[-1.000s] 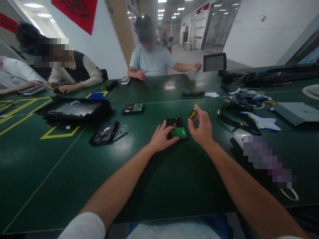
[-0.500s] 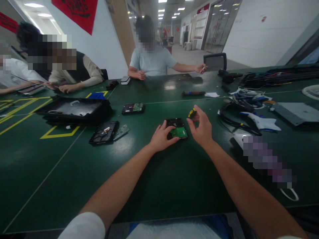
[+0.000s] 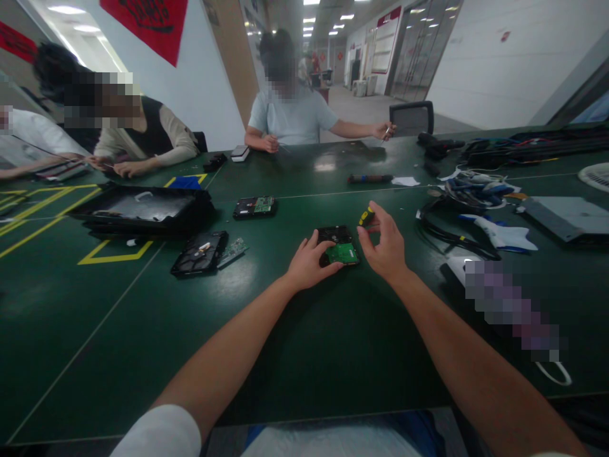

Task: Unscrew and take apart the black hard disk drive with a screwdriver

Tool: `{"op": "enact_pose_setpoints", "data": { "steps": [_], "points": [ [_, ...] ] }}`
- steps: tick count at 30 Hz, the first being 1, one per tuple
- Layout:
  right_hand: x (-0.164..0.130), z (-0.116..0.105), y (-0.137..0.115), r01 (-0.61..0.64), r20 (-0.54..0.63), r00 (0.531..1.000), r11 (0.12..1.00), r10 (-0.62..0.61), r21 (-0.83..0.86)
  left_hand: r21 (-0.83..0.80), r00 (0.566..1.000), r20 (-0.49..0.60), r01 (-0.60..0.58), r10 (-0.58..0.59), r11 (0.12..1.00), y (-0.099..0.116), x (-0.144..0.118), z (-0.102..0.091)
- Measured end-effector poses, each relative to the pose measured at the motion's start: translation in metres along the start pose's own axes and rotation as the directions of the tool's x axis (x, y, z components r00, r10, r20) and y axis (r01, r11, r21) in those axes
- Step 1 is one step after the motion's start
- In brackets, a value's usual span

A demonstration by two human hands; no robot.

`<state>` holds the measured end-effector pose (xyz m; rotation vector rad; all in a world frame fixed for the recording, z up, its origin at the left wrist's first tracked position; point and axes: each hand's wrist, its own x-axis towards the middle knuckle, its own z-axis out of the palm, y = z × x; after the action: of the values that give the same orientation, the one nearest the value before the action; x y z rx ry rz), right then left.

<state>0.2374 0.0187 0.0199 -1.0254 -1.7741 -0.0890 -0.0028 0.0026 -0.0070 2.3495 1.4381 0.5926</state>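
Observation:
A black hard drive with a green circuit board on top lies on the dark green table. My left hand rests on the drive's near left side and holds it down. My right hand is just right of the drive, fingers closed around a small screwdriver with a yellow and black handle that sticks up past my fingers. The tool's tip is hidden behind my hand.
Another hard drive and an opened drive with a loose board lie to the left, beside a black tray. Cables and tools crowd the right. Three people sit across the table.
My hands have barely moved; the right hand shifted slightly with the screwdriver. The person opposite stretched an arm out to the side.

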Motion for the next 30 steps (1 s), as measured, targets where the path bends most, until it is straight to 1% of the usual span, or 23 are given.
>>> {"op": "enact_pose_setpoints", "data": {
  "steps": [6, 13, 21, 24, 30],
  "points": [
    [-0.0007, -0.0001, 0.0021, 0.007, -0.002, 1.0, 1.0, -0.007, 0.022, 0.007, 1.0, 0.0, 0.007, -0.007, 1.0, 0.0006, 0.0002, -0.0002],
    [0.0005, -0.0013, 0.0014, 0.015, -0.035, 0.999, 1.0, -0.015, 0.002, -0.009, 1.0, 0.005, 0.01, -0.01, 1.0, 0.0016, -0.0002, -0.0015],
    [-0.0001, -0.0017, 0.0024, -0.008, -0.026, 1.0, 1.0, 0.008, 0.002, -0.007, 1.0, 0.0, 0.004, -0.004, 1.0, 0.0004, -0.0004, -0.0001],
    [0.0005, -0.0025, 0.0021, 0.003, -0.041, 0.999, 1.0, -0.003, -0.001, 0.0, 1.0, -0.004, -0.009, 0.009, 1.0, 0.0001, -0.0002, 0.0],
    [0.0003, -0.0016, 0.0028, 0.02, -0.031, 0.999, 1.0, -0.02, -0.014, -0.007, 1.0, -0.002, -0.003, 0.003, 1.0, 0.0005, 0.0001, -0.0005]
  ]
}}
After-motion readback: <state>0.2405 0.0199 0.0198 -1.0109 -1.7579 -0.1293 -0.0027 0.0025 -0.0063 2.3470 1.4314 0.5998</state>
